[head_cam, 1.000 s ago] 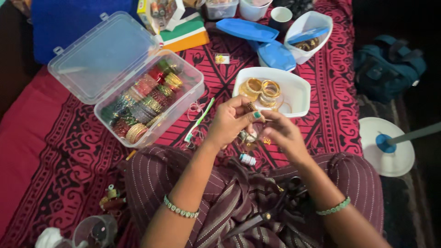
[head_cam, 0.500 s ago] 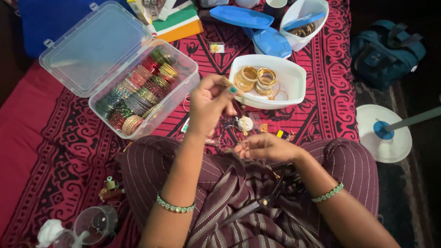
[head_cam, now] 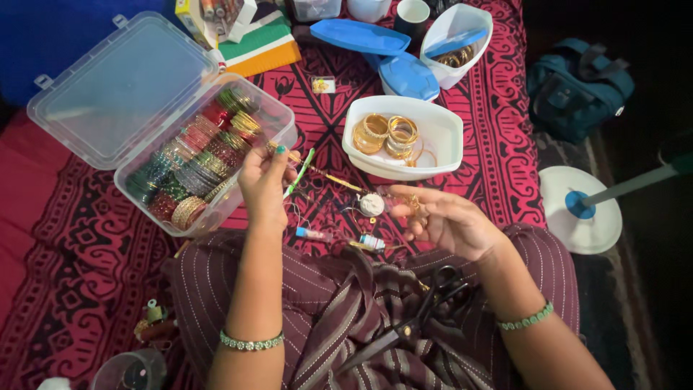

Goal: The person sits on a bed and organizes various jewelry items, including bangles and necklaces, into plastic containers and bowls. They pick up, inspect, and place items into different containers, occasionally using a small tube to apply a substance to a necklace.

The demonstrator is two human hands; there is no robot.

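1. The left hand [head_cam: 266, 180] is raised above the patterned red cloth [head_cam: 498, 166], fingers pinched together on something thin at their tips; what it is cannot be made out.
2. At 9 o'clock from that hand, just beside it, stands an open clear plastic box [head_cam: 202, 162] packed with rows of coloured bangles; its lid lies back toward 11 o'clock.
3. The right hand [head_cam: 447, 220] lies palm-up at 3 o'clock from the left, well apart from it, fingers loosely curled around a small gold piece [head_cam: 413, 206].
4. At 12 o'clock from the right hand sits a white tray [head_cam: 440, 137] holding gold bangles [head_cam: 386, 133].
5. Between the hands, on the cloth, lie a small white spool [head_cam: 372, 204], a green stick [head_cam: 298, 173] and little tubes [head_cam: 314, 234].
6. Black scissors [head_cam: 419, 310] rest on the striped lap at 6 o'clock from the right hand.
7. Blue lids [head_cam: 361, 36] and a second white tray [head_cam: 462, 32] lie at 12 o'clock, at the far edge.
8. Each wrist wears a green beaded bracelet [head_cam: 250, 341].
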